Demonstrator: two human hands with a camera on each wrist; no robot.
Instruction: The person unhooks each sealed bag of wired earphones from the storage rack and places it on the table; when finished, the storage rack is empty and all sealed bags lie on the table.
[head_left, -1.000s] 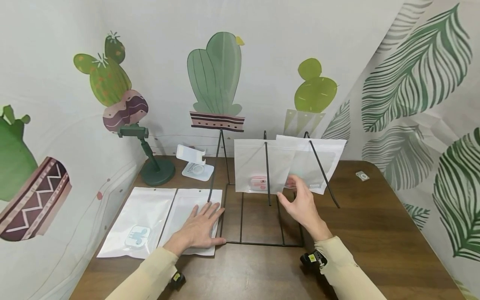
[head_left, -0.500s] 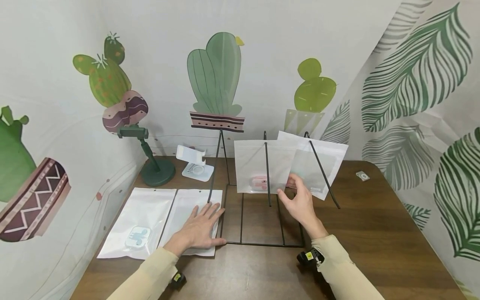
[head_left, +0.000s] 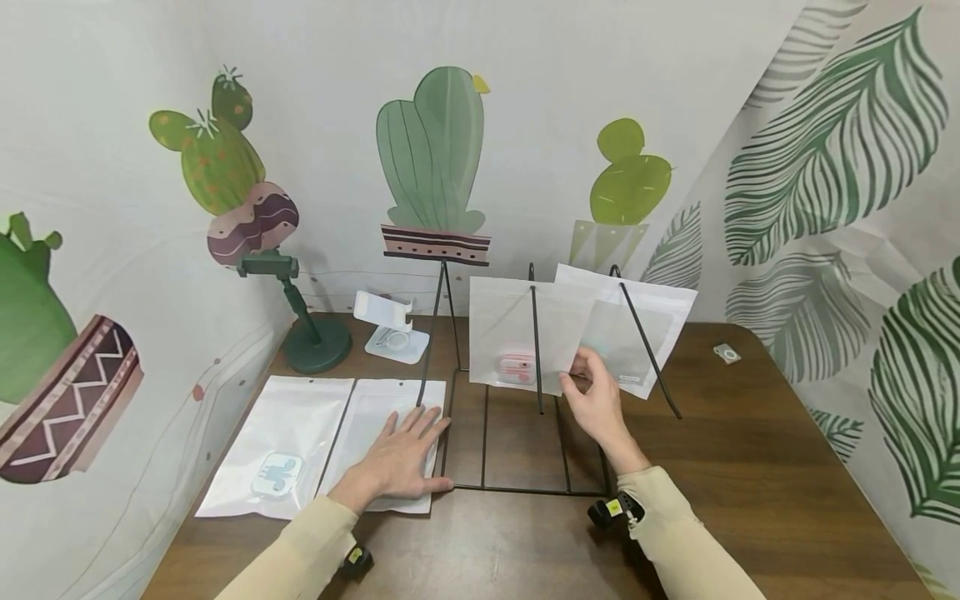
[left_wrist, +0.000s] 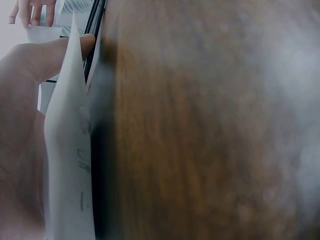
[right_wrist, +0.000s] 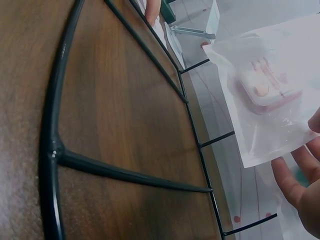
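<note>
My left hand (head_left: 397, 458) lies with fingers spread over a white pouch (head_left: 367, 417) and the left edge of a black wire rack (head_left: 483, 442). My right hand (head_left: 598, 400) pinches the lower right corner of a pouch (head_left: 495, 321) hanging on the middle hook; a pink earphone case (head_left: 517, 367) shows inside it. Partly behind that one, another pouch (head_left: 645, 321) hangs tilted on the right hook. In the right wrist view, the fingers (right_wrist: 287, 182) are at the edge of the pouch (right_wrist: 230, 85) with the pink case.
Left of my left hand lies a pouch (head_left: 300, 417) with a light blue earphone case (head_left: 277, 475). Behind stand a green phone stand (head_left: 317, 343) and a white folding stand (head_left: 397, 343). A small white device (head_left: 726, 353) is at the back right.
The lower right corner of the middle pouch has shifted slightly with my right hand, and the right pouch tilts more than at first. My left hand has not moved.
</note>
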